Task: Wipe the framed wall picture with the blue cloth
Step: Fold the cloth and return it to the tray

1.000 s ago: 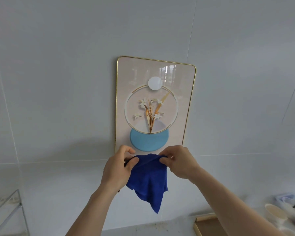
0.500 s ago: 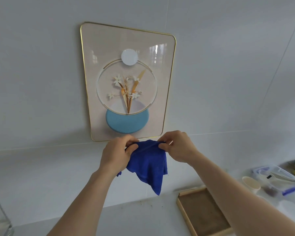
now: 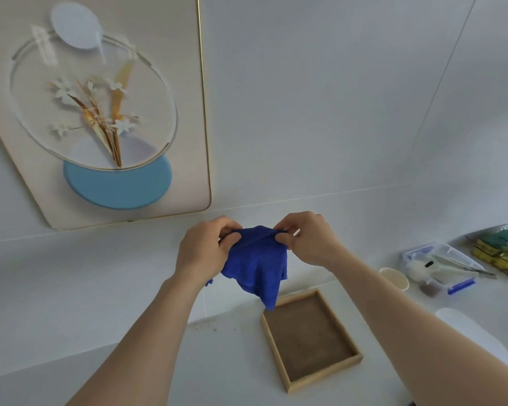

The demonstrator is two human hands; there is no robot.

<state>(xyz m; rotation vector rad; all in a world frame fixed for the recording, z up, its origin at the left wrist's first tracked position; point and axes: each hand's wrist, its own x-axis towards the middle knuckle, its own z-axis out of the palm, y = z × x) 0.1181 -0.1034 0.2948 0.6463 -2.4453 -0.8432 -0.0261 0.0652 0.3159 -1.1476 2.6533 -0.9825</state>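
Observation:
The framed wall picture [image 3: 185, 118] hangs at upper left: a gold-edged pale panel with white flowers in a glass ring above a light blue disc. Its top and left side run out of view. A blue cloth [image 3: 258, 265] hangs in the air below and to the right of the frame's lower right corner. My left hand [image 3: 204, 253] pinches the cloth's top left edge, and my right hand [image 3: 308, 238] pinches its top right edge. The cloth droops to a point between my forearms and does not touch the picture.
A shallow wooden tray [image 3: 279, 356] lies on the white counter under the cloth. At the right stand a paper cup [image 3: 395, 278], a clear plastic box with blue clips [image 3: 443, 265] and a wire rack of sponges [image 3: 502, 247]. A white rounded object [image 3: 467, 329] sits behind my right forearm.
The view has swung down and right, so the picture has slid to the upper left and the counter with its tray has come into view. Both hands keep their pinch on the cloth.

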